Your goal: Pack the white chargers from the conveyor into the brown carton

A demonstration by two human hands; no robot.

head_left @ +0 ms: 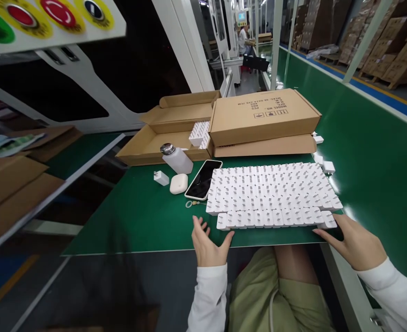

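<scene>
White power adapters with metal prongs facing up stand packed in a block of several rows (268,186) on the green table. A single row of the same adapters (272,217) lies along the block's front edge. My right hand (358,242) is at this row's right end, thumb in front and fingers at the side, around the end adapter (327,220). Its fingertips are partly hidden there. My left hand (208,242) is open, with fingers and thumb spread, just off the row's left end. Nothing is in it.
Behind the block are a phone (203,180), a white earbud case (179,183), a loose adapter (161,178) and a pump bottle (177,159). An open carton (148,143) holds more adapters beside a closed carton (262,115). Control buttons (58,13) hang upper left.
</scene>
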